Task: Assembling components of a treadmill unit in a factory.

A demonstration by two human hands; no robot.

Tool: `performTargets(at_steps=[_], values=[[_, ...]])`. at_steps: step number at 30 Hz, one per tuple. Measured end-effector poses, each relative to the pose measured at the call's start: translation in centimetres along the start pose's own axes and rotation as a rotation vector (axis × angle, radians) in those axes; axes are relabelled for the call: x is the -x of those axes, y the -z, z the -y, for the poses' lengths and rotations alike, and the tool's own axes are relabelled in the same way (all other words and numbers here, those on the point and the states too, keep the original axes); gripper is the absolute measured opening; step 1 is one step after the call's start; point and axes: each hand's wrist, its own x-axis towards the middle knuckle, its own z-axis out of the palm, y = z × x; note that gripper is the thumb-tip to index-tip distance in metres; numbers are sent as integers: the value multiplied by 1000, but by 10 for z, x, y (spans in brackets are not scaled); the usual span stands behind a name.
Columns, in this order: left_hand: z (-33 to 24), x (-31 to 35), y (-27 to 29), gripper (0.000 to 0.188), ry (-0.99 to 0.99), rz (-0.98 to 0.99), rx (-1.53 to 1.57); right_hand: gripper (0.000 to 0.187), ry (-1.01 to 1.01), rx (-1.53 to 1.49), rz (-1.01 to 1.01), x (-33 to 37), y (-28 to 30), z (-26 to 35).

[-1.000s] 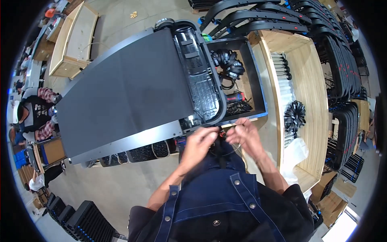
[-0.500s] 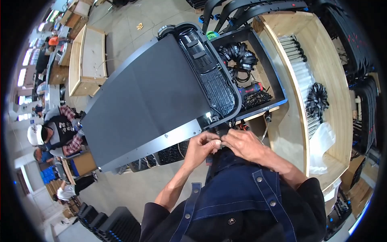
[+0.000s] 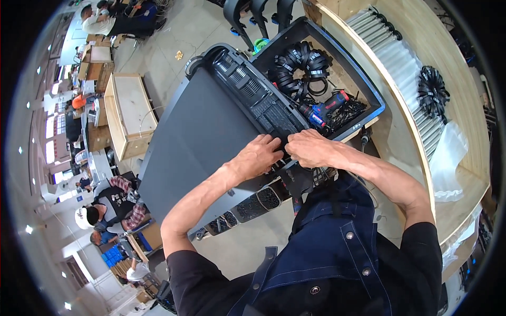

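A walking treadmill with a dark grey belt [image 3: 195, 126] lies in front of me, slanting away to the left. Its open motor compartment [image 3: 247, 84] of black plastic is at the far right end. Over the compartment's near corner, my left hand [image 3: 258, 154] has its fingers curled and pressed together. My right hand [image 3: 310, 148] is beside it, fingertips pinched at the same corner. The two hands nearly meet. Whatever sits between their fingers is small and hidden. Just beyond my right hand lies a blue and red cordless screwdriver [image 3: 324, 109].
A black box with a blue rim [image 3: 380, 108] holds coiled black straps [image 3: 300, 68] and a pile of small dark pieces. To the right, a wooden crate [image 3: 464, 68] carries metal tubes [image 3: 385, 47] and plastic wrap [image 3: 448, 160]. A person in a white cap [image 3: 84, 217] is at left.
Both hands have moved forward, from near my waist to the compartment's corner. My view has shifted, with the treadmill now turned more steeply and the box nearer.
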Motion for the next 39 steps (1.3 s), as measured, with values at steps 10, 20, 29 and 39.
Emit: performTargets(at_steps=[10, 20, 29, 39], values=[[38, -9, 1, 32, -118, 155, 326, 6, -42, -122, 37, -13, -10, 3], [34, -20, -2, 26, -14, 317, 250, 14, 26, 19, -122, 4, -24, 22], [34, -17, 4, 27, 41, 412, 299, 27, -404, -186, -577, 14, 16, -106], [31, -15, -17, 21, 112, 367, 305, 71, -69, 463, 222, -3, -49, -232]])
